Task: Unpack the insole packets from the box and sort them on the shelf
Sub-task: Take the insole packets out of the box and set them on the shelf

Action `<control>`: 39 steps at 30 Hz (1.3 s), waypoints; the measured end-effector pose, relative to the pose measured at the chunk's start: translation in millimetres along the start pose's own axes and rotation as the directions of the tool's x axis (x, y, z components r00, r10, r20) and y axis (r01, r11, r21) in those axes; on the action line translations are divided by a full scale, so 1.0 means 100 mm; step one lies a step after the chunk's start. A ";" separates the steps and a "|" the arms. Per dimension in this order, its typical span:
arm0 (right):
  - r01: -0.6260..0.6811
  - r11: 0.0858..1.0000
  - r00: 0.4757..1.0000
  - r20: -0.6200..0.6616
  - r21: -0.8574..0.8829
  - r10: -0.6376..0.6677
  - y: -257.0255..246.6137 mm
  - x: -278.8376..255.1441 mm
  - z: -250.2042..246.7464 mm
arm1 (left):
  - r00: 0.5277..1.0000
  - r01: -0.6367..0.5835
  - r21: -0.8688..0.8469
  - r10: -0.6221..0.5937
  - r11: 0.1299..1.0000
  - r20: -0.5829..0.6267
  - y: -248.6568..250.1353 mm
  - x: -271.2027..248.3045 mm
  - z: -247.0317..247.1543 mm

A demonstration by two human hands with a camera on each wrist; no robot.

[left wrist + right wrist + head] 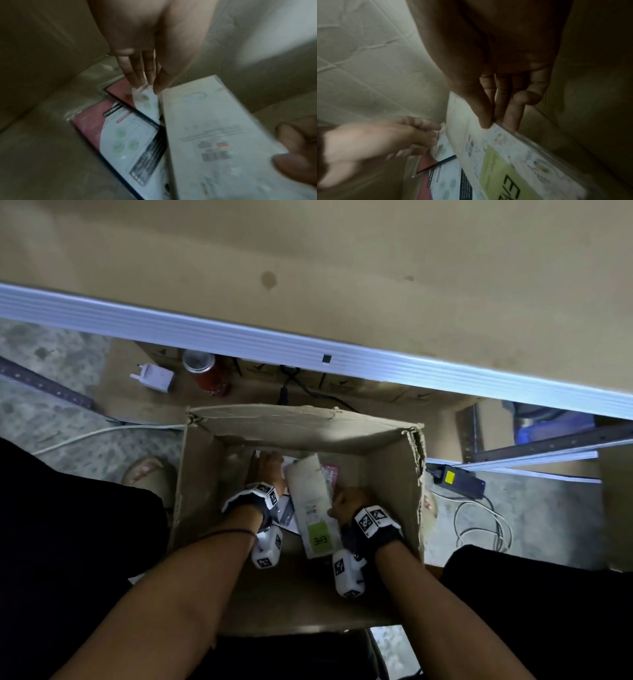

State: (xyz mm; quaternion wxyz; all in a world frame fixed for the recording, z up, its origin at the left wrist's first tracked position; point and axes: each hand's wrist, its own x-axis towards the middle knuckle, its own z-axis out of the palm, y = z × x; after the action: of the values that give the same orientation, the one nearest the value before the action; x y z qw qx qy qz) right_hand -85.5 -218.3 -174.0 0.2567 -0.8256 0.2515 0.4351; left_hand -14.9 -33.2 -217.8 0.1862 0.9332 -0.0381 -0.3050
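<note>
With the right hand [346,503] pinching the white packet [313,505], the left hand [265,469], fingers straight, should slide under the red packet [89,124] at its fingertips and lift.

Head cam: looking steeply down into my open box [301,422], shelf edge [308,344] beyond.
L wrist cam: pointing along my fingers, close to box floor.
R wrist cam: same, close.
Shared: all three are catching box interior.

Stockroom or shop backroom, metal shelf rail [308,344], cardboard cartons [342,386] beneath, bare concrete floor [51,354]
</note>
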 end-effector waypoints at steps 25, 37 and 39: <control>-0.061 0.980 0.980 -0.176 0.189 0.094 -0.06 -0.50 -0.21 | 0.996 -0.036 0.226 0.016 0.973 0.089 -0.06 0.05 -0.19; -0.065 0.957 0.980 -0.165 0.284 0.115 -0.09 -0.63 -0.29 | 0.934 -0.008 -0.128 0.053 0.992 0.352 -0.15 -0.08 -0.19; -0.066 0.956 0.980 -0.160 0.285 0.115 -0.09 -0.65 -0.29 | 0.938 0.012 -0.089 0.020 0.996 0.346 -0.19 -0.11 -0.15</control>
State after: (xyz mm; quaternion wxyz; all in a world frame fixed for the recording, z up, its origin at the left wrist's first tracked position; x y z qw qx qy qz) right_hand -94.2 -217.7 -103.1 0.3266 -0.8040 0.3692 0.3326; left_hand -16.1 -9.3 -207.7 0.2189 0.8554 -0.0586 -0.4657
